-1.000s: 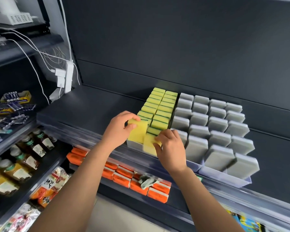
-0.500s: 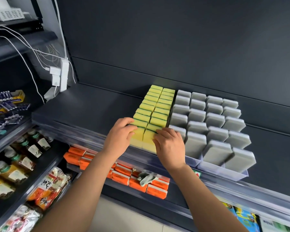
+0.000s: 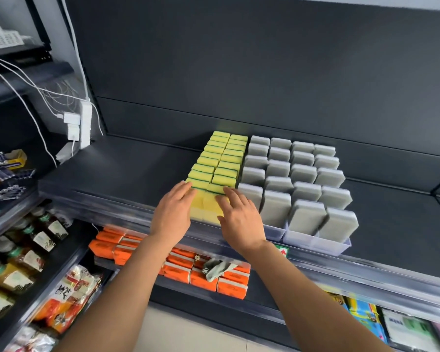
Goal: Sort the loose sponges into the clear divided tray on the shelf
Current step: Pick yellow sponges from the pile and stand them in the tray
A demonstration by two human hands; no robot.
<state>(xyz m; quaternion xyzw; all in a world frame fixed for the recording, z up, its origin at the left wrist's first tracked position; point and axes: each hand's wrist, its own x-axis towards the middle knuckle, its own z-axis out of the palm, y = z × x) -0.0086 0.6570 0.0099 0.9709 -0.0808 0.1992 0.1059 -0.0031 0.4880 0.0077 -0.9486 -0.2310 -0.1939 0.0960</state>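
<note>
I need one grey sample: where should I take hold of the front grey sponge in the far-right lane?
Pinch the top edge of the front grey sponge, across its two broad faces, coming from above and in front. It stands on edge; the clear tray walls in its base and a neighbour crowds its left side.

You can read nothing for certain: the snack bag (image 3: pixel 69 288) shows large black characters and the white packet (image 3: pixel 404 329) blue lettering, both blurred.
</note>
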